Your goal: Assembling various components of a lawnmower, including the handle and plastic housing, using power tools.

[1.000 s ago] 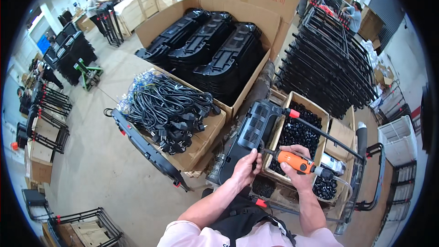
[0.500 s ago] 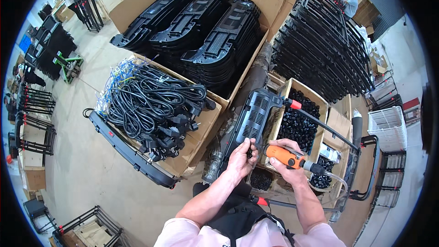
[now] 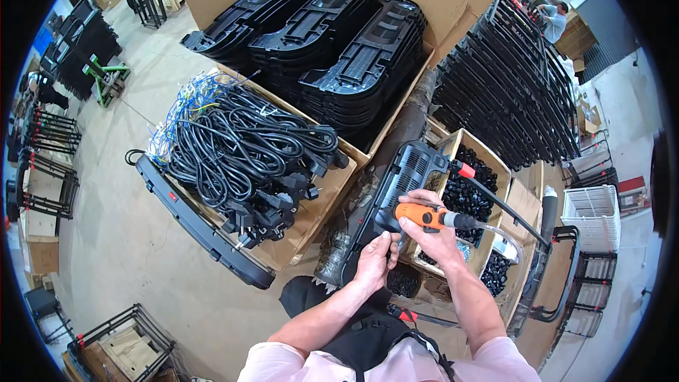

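Note:
A long black plastic housing (image 3: 411, 167) with rows of vent slots lies in front of me, its far end joined to a black tube frame with a red clip (image 3: 463, 170). My right hand (image 3: 437, 242) is wrapped round an orange air screwdriver (image 3: 423, 216) with a clear hose at its back. The tool's front end is over the housing's vented part; its tip is hidden. Close to the housing's near part, my left hand (image 3: 373, 263) has thumb and fingers pinched together. Whatever sits between those fingertips is too small to make out.
Left of the housing, a carton carries bundled black power cords (image 3: 240, 148). Behind it, a big carton holds stacked black plastic covers (image 3: 353, 64). Bins of small black parts (image 3: 477, 187) stand to the right, with stacked black frames (image 3: 506, 85) beyond. A long black plastic piece (image 3: 201, 223) leans at the left.
My right hand has carried the screwdriver left and farther out, from beside the housing to over it. My left hand stays pinched at the housing, slightly lower in view. The whole view has shifted a little.

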`<state>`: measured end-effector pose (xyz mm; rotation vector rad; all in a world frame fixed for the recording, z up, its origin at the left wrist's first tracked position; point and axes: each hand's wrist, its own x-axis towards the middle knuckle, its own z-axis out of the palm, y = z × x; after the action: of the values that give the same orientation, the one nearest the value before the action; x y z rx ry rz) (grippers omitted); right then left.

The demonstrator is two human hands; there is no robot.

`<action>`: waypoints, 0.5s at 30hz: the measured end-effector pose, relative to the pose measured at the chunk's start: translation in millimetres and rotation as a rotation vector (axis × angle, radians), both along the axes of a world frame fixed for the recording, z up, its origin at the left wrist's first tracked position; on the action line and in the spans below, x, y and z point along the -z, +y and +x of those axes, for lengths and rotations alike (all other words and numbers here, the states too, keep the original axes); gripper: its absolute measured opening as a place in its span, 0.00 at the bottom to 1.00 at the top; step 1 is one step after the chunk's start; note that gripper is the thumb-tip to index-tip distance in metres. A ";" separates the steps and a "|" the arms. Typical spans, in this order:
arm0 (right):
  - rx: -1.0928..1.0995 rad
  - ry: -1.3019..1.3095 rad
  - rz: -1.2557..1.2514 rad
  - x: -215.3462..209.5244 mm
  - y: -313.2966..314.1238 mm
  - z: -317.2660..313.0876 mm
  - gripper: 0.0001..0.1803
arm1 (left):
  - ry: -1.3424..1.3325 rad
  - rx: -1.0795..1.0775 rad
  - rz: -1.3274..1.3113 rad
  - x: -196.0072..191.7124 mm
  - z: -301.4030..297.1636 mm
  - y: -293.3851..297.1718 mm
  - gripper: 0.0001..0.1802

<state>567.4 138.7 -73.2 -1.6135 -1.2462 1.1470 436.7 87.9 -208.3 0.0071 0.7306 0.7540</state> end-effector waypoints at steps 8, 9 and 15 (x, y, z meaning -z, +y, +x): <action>-0.093 -0.097 -0.017 11.3 19.0 -5.0 0.30 | -0.017 -0.023 0.015 8.4 5.0 0.7 0.17; -0.155 -0.175 0.047 13.0 19.1 -4.2 0.28 | -0.022 -0.028 0.013 7.8 4.9 0.9 0.17; -0.283 -0.341 0.144 6.6 24.5 -10.2 0.22 | -0.017 0.000 0.056 6.5 6.2 0.1 0.16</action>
<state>557.2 163.2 -79.8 -1.6028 -1.7825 0.9426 442.9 88.0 -214.8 0.0514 0.6928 0.7741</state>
